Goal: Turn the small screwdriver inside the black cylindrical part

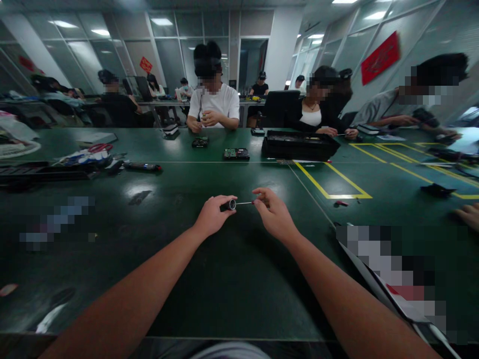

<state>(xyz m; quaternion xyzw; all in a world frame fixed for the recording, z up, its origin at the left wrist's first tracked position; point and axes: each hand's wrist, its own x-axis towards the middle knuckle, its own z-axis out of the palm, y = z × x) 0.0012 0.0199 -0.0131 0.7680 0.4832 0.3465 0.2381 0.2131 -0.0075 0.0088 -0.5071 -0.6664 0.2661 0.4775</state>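
Note:
My left hand (214,214) is closed around a small dark cylindrical part (231,204), whose round end faces right. Between thumb and fingers of my right hand (272,212) is the red handle of a thin screwdriver (245,203). Its metal shaft points left and reaches the round end of the cylinder; whether the tip touches it I cannot make out. Both hands are held over the green table (209,279), in front of me.
A long black bin (299,146) stands across the table, near a green circuit board (236,153). Tools and red-handled pliers (100,148) lie at left beside a dark pen-like tool (142,167). Yellow tape (329,196) marks the right side. Several people sit opposite.

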